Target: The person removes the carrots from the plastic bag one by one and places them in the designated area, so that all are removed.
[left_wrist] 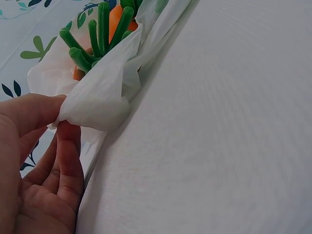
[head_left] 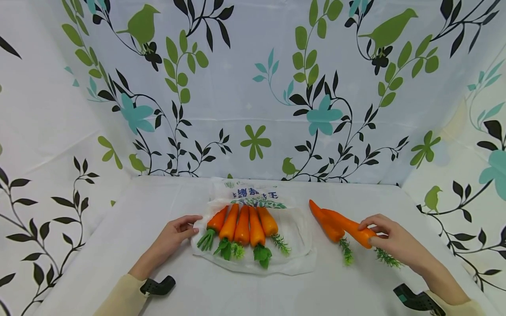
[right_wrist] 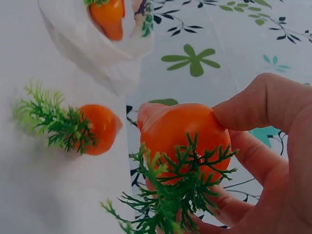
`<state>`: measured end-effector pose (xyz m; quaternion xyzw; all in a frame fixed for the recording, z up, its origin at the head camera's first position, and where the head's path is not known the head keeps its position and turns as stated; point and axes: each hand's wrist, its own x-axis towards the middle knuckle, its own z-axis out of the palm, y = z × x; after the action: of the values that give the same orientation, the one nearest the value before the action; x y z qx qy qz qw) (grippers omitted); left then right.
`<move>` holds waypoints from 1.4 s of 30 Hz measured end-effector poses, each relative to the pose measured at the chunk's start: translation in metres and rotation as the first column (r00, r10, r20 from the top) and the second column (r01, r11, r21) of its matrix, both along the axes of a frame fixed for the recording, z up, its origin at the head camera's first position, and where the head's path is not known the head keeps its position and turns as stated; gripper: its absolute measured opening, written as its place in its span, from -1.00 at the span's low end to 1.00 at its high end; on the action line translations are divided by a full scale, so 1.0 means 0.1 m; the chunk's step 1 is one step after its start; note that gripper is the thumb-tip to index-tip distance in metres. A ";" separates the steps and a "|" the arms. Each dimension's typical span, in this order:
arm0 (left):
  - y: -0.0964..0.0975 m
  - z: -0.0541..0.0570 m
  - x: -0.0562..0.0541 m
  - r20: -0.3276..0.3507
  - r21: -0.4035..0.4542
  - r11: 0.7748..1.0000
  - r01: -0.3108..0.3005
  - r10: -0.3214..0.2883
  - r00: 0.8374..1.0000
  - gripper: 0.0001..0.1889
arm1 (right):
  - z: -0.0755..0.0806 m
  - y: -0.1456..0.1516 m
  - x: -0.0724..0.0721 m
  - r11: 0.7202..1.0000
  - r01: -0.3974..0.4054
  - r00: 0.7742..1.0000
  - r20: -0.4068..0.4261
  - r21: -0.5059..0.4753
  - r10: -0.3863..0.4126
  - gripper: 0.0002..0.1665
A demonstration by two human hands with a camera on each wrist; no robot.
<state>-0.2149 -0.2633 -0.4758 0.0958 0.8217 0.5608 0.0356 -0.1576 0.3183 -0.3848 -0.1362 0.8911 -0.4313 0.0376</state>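
the left hand [head_left: 174, 237] pinches the plastic bag [head_left: 294, 226] at its left edge, 5 carrots [head_left: 243, 226] atop it. farther right, the right hand [head_left: 389, 237] grips 1 carrot [head_left: 348, 223] beside a loose carrot [head_left: 333, 230]; tugging the plastic could roll the 5 off.

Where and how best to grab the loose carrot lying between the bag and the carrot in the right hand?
Probably the thick, rounded end of the loose carrot, just above its leafy sprig: come from above on the near side, pinching across its width. That end is broad and faces near; the held carrot crowds its narrower end in the head view.
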 end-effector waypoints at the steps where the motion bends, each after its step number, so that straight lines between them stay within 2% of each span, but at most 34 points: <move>1: 0.00 0.00 0.01 0.000 0.001 1.000 -0.002 0.002 1.000 -0.58 | -0.01 0.02 -0.01 1.000 0.003 1.000 0.000 -0.001 -0.003 -0.72; 8: 0.01 0.02 0.02 -0.007 0.009 1.000 0.006 -0.006 1.000 -0.56 | -0.12 0.13 -0.07 0.999 0.031 0.999 0.026 -0.009 -0.031 -0.71; 18: 0.00 0.01 0.01 0.002 0.023 1.000 0.014 -0.014 1.000 -0.56 | -0.35 0.21 -0.17 0.991 0.130 0.987 0.097 -0.006 -0.129 -0.67; 24: 0.00 0.03 0.02 -0.001 0.032 0.999 0.014 -0.014 1.000 -0.55 | -0.41 0.21 -0.21 0.988 0.153 0.980 0.124 0.020 -0.155 -0.65; 34: 0.00 0.03 0.03 -0.005 0.028 1.000 0.013 -0.013 1.000 -0.56 | -0.48 0.18 -0.26 0.984 0.174 0.975 0.134 0.028 -0.176 -0.61; 42: -0.01 0.00 0.00 0.008 0.017 1.000 0.007 -0.007 1.000 -0.58 | -0.52 0.16 -0.28 0.991 0.131 0.986 0.100 0.000 -0.131 -0.61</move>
<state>-0.2146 -0.2638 -0.4761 0.0964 0.8164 0.5679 0.0401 -0.1856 0.3345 -0.4373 -0.0557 0.8936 -0.4422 0.0534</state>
